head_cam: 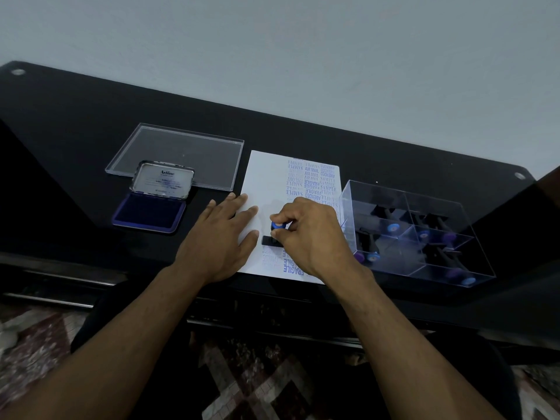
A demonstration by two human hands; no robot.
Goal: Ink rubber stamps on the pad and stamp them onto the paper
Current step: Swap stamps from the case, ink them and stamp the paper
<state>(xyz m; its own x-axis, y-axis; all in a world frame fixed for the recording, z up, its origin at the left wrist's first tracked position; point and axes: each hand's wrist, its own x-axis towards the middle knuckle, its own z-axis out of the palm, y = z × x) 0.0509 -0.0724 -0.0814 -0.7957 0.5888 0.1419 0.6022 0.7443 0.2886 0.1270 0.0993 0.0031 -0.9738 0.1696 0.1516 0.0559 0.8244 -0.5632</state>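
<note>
Pressing a stamp (274, 234) onto the paper (266, 177) mid-sheet, our right hand (312, 234) pinches its blue knob while our left hand (222, 234) lies flat on the paper's left edge. Many prints are done; the ink pad (150, 214) sits open left of the paper.

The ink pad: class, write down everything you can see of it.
The ink pad is a small rectangular tin lying open on the black table, left of the paper. Its base holds a dark blue-violet inked surface. The hinged silver lid stands tilted back, printed "Artline" inside with blue smudges, in front of a clear plastic lid. Neither hand touches it.
</note>
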